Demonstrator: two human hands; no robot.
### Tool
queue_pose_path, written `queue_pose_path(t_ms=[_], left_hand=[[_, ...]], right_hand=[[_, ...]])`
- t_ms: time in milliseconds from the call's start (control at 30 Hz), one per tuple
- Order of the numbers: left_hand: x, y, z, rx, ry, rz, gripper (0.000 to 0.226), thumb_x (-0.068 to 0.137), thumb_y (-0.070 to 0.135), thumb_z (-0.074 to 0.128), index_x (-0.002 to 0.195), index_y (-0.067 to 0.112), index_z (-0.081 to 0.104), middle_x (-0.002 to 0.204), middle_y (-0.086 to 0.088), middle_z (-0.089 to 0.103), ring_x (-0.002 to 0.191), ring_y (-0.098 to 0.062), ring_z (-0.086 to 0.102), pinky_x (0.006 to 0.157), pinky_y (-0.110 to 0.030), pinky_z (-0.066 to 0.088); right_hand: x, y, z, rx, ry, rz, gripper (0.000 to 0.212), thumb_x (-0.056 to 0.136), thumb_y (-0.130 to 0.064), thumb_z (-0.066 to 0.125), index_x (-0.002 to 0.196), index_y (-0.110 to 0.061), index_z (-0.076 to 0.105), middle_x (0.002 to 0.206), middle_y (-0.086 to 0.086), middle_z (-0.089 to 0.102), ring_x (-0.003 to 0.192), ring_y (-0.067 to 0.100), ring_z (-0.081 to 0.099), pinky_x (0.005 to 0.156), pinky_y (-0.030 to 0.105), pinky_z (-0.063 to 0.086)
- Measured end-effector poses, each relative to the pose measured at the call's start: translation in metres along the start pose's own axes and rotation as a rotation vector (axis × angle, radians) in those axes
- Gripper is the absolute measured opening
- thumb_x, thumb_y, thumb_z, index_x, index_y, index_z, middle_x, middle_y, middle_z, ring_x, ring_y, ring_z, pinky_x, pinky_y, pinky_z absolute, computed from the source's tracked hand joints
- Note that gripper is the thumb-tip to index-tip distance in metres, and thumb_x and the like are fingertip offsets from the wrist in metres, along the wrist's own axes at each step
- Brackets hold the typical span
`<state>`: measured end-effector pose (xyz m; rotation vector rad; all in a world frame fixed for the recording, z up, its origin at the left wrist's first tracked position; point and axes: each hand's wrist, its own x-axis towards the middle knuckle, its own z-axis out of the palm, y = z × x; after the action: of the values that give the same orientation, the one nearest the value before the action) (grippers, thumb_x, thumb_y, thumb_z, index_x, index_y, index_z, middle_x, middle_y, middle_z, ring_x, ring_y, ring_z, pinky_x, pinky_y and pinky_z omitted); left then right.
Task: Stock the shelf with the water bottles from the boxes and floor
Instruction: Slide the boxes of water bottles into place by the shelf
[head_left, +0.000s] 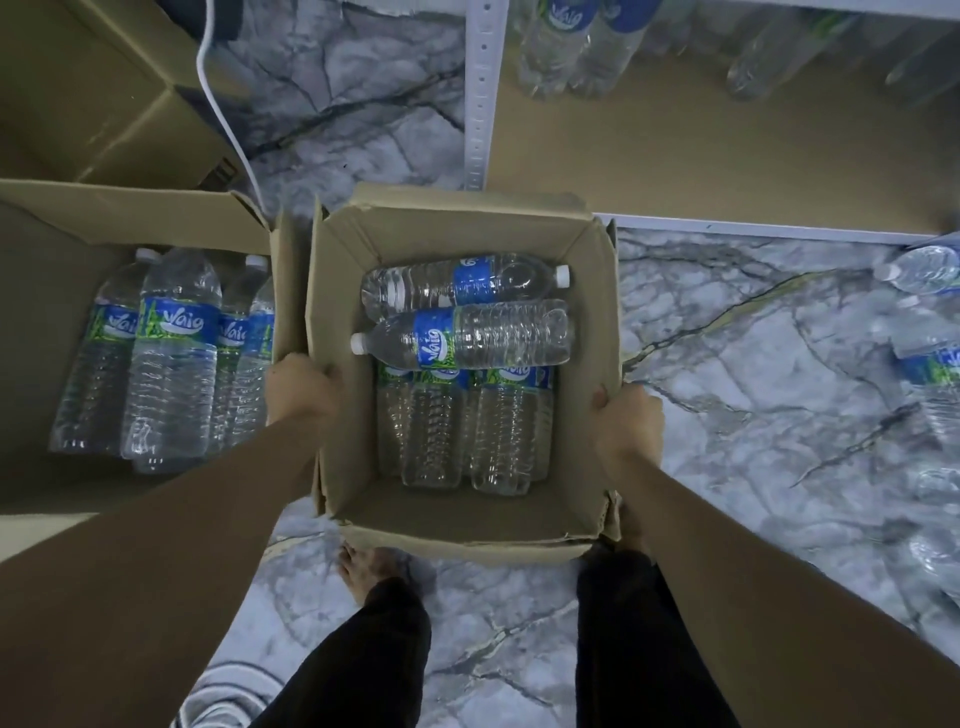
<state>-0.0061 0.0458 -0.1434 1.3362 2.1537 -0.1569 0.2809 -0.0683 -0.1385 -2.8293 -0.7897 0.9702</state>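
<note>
Both hands clamped on the open box (457, 228), one per side wall, well apart.
My left hand (301, 387) grips the left wall, the right hand (626, 421) the right rim; the fingers are mostly hidden behind the cardboard, so I can't tell if the box is off the floor (727, 364). Creased brown cardboard, flaps folded out. Inside: two bottles (467, 338) lie crosswise at the far wall, clear ribbed plastic with blue labels and white caps. More bottles (467, 431) lie lengthwise under them, caps hidden. The left box (130, 213) holds four or so, count unclear. The shelf (727, 156) at the far right has a brown board and a white perforated post; its bottles (566, 47) are blurred and cut off by the top edge. The floor bottles (930, 364) are cropped at the right edge, on grey veined marble.
</note>
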Motion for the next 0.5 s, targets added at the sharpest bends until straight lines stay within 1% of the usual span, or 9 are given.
queue_pose_path(t_ms=[67,133,267,367,433,500], left_hand=[[0.000,0.002,-0.001,0.047,-0.008,0.042,0.036,0.095,0.019,0.057,0.109,-0.014,0.061,0.110,-0.032,0.062,0.102,-0.044,0.060,0.080,-0.044,0.050],[-0.003,0.002,-0.002,0.089,-0.015,0.075,0.035,0.095,0.019,0.056,0.110,-0.012,0.061,0.112,-0.031,0.060,0.103,-0.044,0.059,0.077,-0.043,0.048],[-0.015,0.005,0.001,0.137,-0.011,0.104,0.034,0.096,0.021,0.055,0.107,-0.011,0.062,0.107,-0.030,0.060,0.096,-0.043,0.061,0.073,-0.040,0.048],[-0.019,0.008,-0.003,0.179,-0.017,0.139,0.033,0.094,0.018,0.057,0.103,-0.013,0.062,0.103,-0.031,0.062,0.093,-0.043,0.062,0.069,-0.038,0.047],[-0.022,0.013,-0.007,0.213,-0.025,0.159,0.033,0.094,0.015,0.058,0.100,-0.017,0.063,0.099,-0.032,0.063,0.094,-0.044,0.062,0.066,-0.037,0.045],[-0.027,0.022,-0.011,0.231,-0.020,0.166,0.033,0.092,0.014,0.060,0.099,-0.018,0.062,0.098,-0.034,0.063,0.094,-0.045,0.062,0.068,-0.040,0.046]], right_hand=[[0.004,0.003,-0.006,-0.083,-0.005,-0.047,0.040,0.098,-0.030,0.047,0.102,0.005,0.064,0.103,0.024,0.067,0.097,0.041,0.064,0.082,0.045,0.055],[0.007,0.007,-0.010,-0.125,-0.023,-0.086,0.040,0.099,-0.030,0.046,0.099,0.005,0.064,0.099,0.023,0.068,0.094,0.040,0.064,0.078,0.041,0.054],[0.009,0.018,-0.015,-0.113,-0.041,-0.151,0.042,0.102,-0.031,0.041,0.102,0.005,0.064,0.102,0.023,0.065,0.096,0.040,0.063,0.081,0.046,0.055],[0.013,0.025,-0.020,-0.097,-0.058,-0.181,0.043,0.104,-0.031,0.040,0.102,0.004,0.063,0.101,0.023,0.065,0.095,0.039,0.062,0.079,0.043,0.054],[0.016,0.029,-0.025,-0.068,-0.076,-0.218,0.040,0.104,-0.029,0.039,0.096,0.003,0.063,0.098,0.023,0.065,0.093,0.039,0.062,0.076,0.041,0.052],[0.021,0.032,-0.034,-0.028,-0.114,-0.243,0.035,0.103,-0.026,0.040,0.084,-0.003,0.057,0.088,0.020,0.063,0.088,0.038,0.063,0.072,0.042,0.053]])
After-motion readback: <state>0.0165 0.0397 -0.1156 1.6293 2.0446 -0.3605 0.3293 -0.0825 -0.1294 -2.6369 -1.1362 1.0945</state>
